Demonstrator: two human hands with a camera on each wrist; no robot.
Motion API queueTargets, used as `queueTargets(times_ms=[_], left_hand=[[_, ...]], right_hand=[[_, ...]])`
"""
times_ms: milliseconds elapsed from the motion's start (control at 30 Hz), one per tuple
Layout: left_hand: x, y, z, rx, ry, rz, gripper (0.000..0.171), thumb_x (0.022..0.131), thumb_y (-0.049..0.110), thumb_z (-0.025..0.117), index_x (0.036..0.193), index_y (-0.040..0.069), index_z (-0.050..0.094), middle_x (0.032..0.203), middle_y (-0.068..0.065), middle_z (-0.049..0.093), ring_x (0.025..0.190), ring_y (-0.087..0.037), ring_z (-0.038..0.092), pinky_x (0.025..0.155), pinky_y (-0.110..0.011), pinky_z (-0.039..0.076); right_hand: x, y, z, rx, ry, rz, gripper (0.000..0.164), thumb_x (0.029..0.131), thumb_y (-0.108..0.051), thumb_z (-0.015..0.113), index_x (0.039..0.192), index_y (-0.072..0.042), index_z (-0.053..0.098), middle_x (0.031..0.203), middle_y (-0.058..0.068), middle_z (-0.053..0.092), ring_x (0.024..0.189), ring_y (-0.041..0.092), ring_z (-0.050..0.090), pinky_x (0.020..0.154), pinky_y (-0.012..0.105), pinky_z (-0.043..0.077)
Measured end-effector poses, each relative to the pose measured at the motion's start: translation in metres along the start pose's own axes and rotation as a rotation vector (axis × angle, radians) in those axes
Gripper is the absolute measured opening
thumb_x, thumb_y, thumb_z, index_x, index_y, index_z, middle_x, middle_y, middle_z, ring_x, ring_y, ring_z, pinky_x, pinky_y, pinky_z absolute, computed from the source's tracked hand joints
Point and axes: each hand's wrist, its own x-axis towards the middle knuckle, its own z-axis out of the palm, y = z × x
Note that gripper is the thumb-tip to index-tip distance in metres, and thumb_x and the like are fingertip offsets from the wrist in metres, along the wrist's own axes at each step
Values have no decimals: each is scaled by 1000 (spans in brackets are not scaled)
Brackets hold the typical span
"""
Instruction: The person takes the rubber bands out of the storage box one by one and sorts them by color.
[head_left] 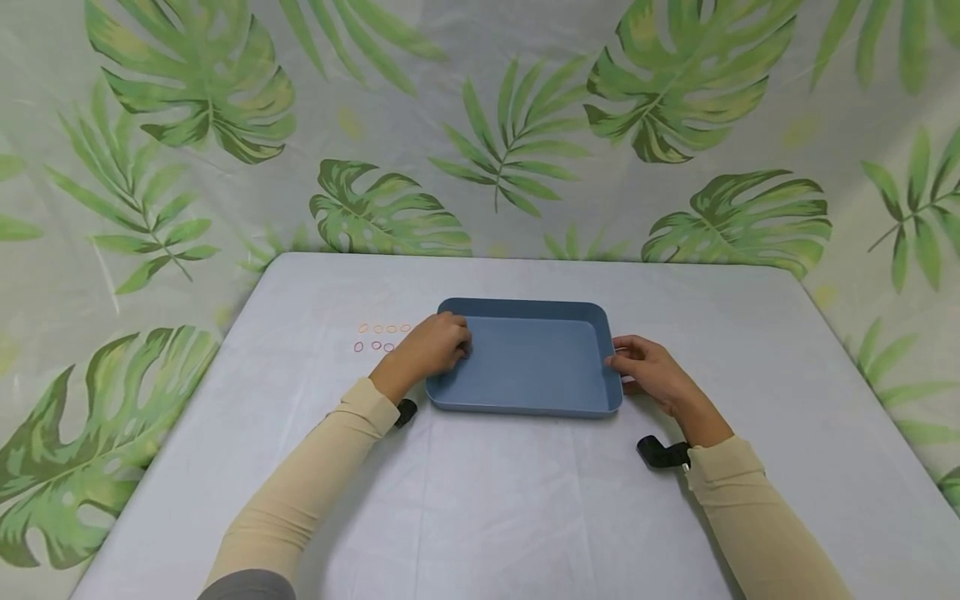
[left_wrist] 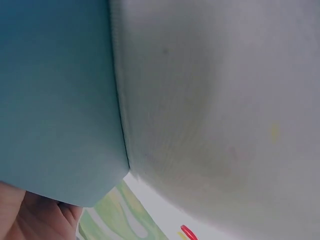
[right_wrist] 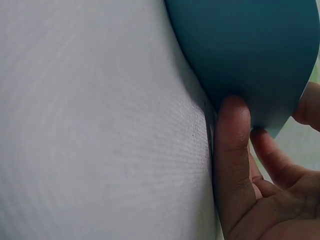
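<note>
A shallow blue rectangular tray (head_left: 536, 358) lies on the white-covered table, its long side across the view. My left hand (head_left: 438, 342) is at the tray's left side, with curled fingers over the rim; its palm side is hidden in the head view. On the right side, my right hand (head_left: 651, 371) holds the tray with the thumb at the rim and other fingers against the outer wall. In the right wrist view a finger (right_wrist: 232, 150) presses low on the tray's wall (right_wrist: 245, 55). The left wrist view shows the tray's outer wall (left_wrist: 55, 100) close up.
Small orange rings (head_left: 378, 329) and dark red rings (head_left: 377, 345) lie in two rows left of the tray, partly behind the left hand. A leaf-patterned cloth (head_left: 510, 125) hangs behind the white table (head_left: 510, 500). Black wrist devices (head_left: 660, 452) sit under both wrists.
</note>
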Motion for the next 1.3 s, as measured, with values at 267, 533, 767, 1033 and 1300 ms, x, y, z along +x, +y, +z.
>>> queueTargets(times_ms=[267,533,767,1033,1300], left_hand=[[-5,-1,-17,-437,77,-59,5,92,11,70,90,9,73,96,-7,72,98,-25,67,88,-39,55],[-26,-5,-65,-959,105,-130,10,94,16,68,102,12,73,107,-7,72,99,-22,69,86,-31,55],[-54,-14,-84,-988,126,-160,11,95,14,67,103,9,72,111,-9,70,97,-24,70,81,-28,55],[-84,-23,-90,-961,204,-156,11,93,10,68,102,4,71,111,-10,68,93,-10,68,76,-25,55],[-121,-64,-71,-760,261,-333,11,94,18,69,100,10,73,111,-7,70,100,2,59,85,-20,51]], right_hand=[[0,0,1,-6,-2,-2,53,99,-18,58,143,5,40,116,10,58,90,7,61,73,25,56],[1,2,0,-5,-8,0,54,99,-19,59,143,4,40,119,12,57,91,8,60,74,24,56],[2,2,0,-1,-7,1,54,98,-19,58,143,4,39,115,7,57,90,7,60,74,24,56],[4,4,1,-1,-8,5,54,98,-19,58,144,4,39,114,6,57,90,7,60,73,24,56],[4,4,1,-21,-3,0,55,99,-20,58,145,4,39,118,10,57,92,8,60,74,24,56]])
